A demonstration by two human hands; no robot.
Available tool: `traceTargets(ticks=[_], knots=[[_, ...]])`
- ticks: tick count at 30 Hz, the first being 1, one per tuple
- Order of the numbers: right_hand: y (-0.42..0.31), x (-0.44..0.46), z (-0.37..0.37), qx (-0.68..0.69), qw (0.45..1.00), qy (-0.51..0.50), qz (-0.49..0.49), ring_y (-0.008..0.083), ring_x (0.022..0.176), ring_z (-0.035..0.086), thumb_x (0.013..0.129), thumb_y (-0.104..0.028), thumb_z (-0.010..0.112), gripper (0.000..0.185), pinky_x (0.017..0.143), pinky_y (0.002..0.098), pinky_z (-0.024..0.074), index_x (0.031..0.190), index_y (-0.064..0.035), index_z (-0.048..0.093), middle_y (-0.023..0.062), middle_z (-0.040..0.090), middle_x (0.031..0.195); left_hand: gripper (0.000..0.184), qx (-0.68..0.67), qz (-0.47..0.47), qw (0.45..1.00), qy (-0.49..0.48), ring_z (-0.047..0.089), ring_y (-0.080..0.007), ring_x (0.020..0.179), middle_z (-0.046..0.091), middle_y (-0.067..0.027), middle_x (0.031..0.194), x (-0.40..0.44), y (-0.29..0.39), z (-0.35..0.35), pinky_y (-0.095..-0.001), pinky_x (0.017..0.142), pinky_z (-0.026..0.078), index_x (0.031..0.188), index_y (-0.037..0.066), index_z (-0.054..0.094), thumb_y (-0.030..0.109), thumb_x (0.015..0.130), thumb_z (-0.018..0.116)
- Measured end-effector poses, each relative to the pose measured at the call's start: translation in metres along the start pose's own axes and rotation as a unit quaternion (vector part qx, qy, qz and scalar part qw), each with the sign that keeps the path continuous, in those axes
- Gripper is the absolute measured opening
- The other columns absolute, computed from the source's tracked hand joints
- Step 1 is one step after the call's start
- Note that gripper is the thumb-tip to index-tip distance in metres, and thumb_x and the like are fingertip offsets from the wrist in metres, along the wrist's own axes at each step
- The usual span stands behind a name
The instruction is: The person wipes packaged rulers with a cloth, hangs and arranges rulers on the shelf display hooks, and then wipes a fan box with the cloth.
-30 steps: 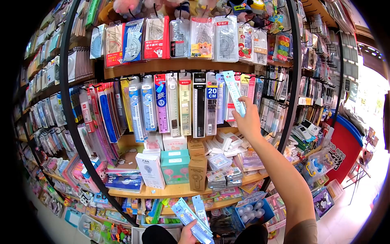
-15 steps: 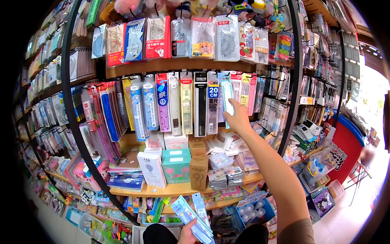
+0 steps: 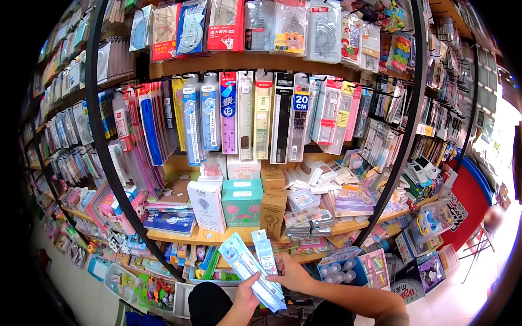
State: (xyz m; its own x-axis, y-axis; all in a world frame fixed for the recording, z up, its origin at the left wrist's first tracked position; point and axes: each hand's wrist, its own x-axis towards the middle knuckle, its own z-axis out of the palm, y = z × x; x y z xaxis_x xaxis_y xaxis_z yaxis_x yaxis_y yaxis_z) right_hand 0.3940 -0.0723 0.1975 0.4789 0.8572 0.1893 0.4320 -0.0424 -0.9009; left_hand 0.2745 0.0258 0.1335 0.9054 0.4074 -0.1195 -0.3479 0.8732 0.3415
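My left hand [image 3: 247, 293] is closed around the lower part of several light blue ruler packs [image 3: 243, 259], low in front of my knees. A narrower blue and white ruler pack [image 3: 265, 254] stands up beside them, its hang hole at the top. My right hand [image 3: 294, 275] has come in from the right, its fingers pinching the narrow pack's right side. Both hands are close together, and the packs' lower ends overlap. Above, ruler packs hang in a row, among them a black ruler [image 3: 281, 119] and a 20 CM ruler [image 3: 299, 117].
On the wooden shelf [image 3: 206, 236] stand a white fan box [image 3: 206, 206], a teal box [image 3: 242, 204] and a brown box [image 3: 273, 214]. Black uprights [image 3: 399, 125] frame the rack. Below right is a blue bin [image 3: 342, 271]; toy bins sit low on the left.
My right hand has left the light blue ruler pack on the rack and come down to the packs in my left hand. My left hand has risen slightly, and the view has tilted downward.
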Motion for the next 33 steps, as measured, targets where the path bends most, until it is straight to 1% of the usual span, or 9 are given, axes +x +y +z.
traceTargets(ticks=[10, 14, 16, 18, 20, 22, 24, 28, 33], knots=[[0.024, 0.0, -0.008, 0.038, 0.994, 0.105, 0.016, 0.0102, 0.062, 0.054, 0.081, -0.003, 0.057, 0.02, 0.054, 0.0227, 0.0419, 0.091, -0.0002, 0.04, 0.0065, 0.052, 0.07, 0.051, 0.017, 0.023, 0.999, 0.016, 0.049, -0.029, 0.108, 0.049, -0.0155, 0.117, 0.004, -0.009, 0.007, -0.0426, 0.093, 0.039, 0.129, 0.005, 0.033, 0.003, 0.081, 0.05], [0.046, 0.017, -0.025, 0.276, 0.946, 0.166, 0.032, 0.0153, 0.064, 0.057, 0.087, -0.005, 0.046, 0.012, 0.055, 0.0265, 0.0472, 0.086, -0.0046, 0.034, 0.0097, 0.053, 0.074, 0.059, -0.003, -0.023, 1.0, -0.013, 0.044, -0.0347, 0.114, 0.044, -0.0182, 0.123, 0.007, -0.007, -0.002, -0.0517, 0.095, 0.035, 0.135, 0.012, 0.023, 0.006, 0.081, 0.048], [-0.031, 0.015, -0.046, 0.417, 0.889, 0.174, 0.075, 0.0132, 0.065, 0.054, 0.085, -0.008, 0.051, 0.017, 0.056, 0.025, 0.0454, 0.084, -0.0059, 0.034, 0.0062, 0.047, 0.07, 0.061, -0.011, -0.036, 0.999, -0.023, 0.043, -0.0358, 0.115, 0.041, -0.0189, 0.125, 0.009, -0.008, -0.007, -0.0534, 0.096, 0.034, 0.136, 0.014, 0.021, 0.007, 0.082, 0.048], [-0.037, 0.031, -0.07, 0.287, 0.938, 0.189, 0.048, 0.0131, 0.06, 0.052, 0.085, -0.01, 0.051, 0.015, 0.053, 0.0243, 0.0434, 0.082, -0.0074, 0.037, 0.0067, 0.051, 0.071, 0.052, 0.059, 0.012, 0.998, -0.006, 0.045, -0.0376, 0.111, 0.045, -0.0238, 0.119, 0.001, -0.008, 0.012, -0.0522, 0.096, 0.034, 0.129, 0.001, 0.029, 0.014, 0.082, 0.047], [-0.045, 0.053, -0.096, -0.017, 0.952, 0.291, -0.089, 0.0082, 0.059, 0.041, 0.083, -0.013, 0.057, 0.018, 0.052, 0.0226, 0.0355, 0.079, -0.0072, 0.04, 0.0014, 0.042, 0.067, 0.053, 0.048, -0.004, 0.999, 0.001, 0.045, -0.0372, 0.112, 0.045, -0.0213, 0.119, 0.002, -0.007, 0.008, -0.0528, 0.095, 0.035, 0.131, 0.005, 0.027, 0.013, 0.082, 0.047], [-0.066, 0.077, -0.125, -0.12, 0.927, 0.339, -0.107, 0.008, 0.064, 0.036, 0.079, -0.014, 0.061, 0.021, 0.053, 0.0214, 0.0307, 0.079, -0.0063, 0.041, -0.0003, 0.037, 0.067, 0.055, 0.05, -0.001, 0.999, 0.004, 0.045, -0.0368, 0.112, 0.045, -0.0191, 0.12, 0.001, -0.006, 0.01, -0.0535, 0.094, 0.036, 0.132, 0.01, 0.026, 0.011, 0.082, 0.048], [-0.111, 0.09, -0.144, -0.116, 0.904, 0.375, -0.169, 0.0099, 0.067, 0.036, 0.076, -0.013, 0.062, 0.022, 0.06, 0.024, 0.0369, 0.084, -0.0053, 0.043, 0.0019, 0.037, 0.071, 0.057, 0.066, 0.02, 0.998, 0.002, 0.045, -0.0363, 0.113, 0.044, -0.017, 0.12, -0.004, -0.005, 0.019, -0.0542, 0.092, 0.037, 0.132, 0.014, 0.025, 0.01, 0.081, 0.048], [-0.15, 0.143, -0.196, -0.25, 0.814, 0.424, -0.308, 0.0314, 0.09, 0.051, 0.074, -0.015, 0.062, 0.041, 0.08, 0.0375, 0.0395, 0.109, -0.0046, 0.044, 0.0181, 0.051, 0.097, 0.059, 0.045, 0.023, 0.999, -0.012, 0.046, -0.0365, 0.111, 0.044, -0.0154, 0.12, -0.003, -0.004, 0.014, -0.0547, 0.091, 0.038, 0.132, 0.018, 0.025, 0.008, 0.08, 0.05], [-0.185, 0.166, -0.208, -0.301, 0.795, 0.443, -0.284, 0.0367, 0.092, 0.051, 0.073, -0.014, 0.061, 0.045, 0.08, 0.0417, 0.0406, 0.115, -0.011, 0.043, 0.0202, 0.051, 0.097, 0.059, 0.026, 0.015, 1.0, -0.01, 0.047, -0.0364, 0.11, 0.044, -0.016, 0.12, -0.003, -0.003, 0.012, -0.054, 0.091, 0.038, 0.133, 0.017, 0.025, 0.009, 0.08, 0.05]])
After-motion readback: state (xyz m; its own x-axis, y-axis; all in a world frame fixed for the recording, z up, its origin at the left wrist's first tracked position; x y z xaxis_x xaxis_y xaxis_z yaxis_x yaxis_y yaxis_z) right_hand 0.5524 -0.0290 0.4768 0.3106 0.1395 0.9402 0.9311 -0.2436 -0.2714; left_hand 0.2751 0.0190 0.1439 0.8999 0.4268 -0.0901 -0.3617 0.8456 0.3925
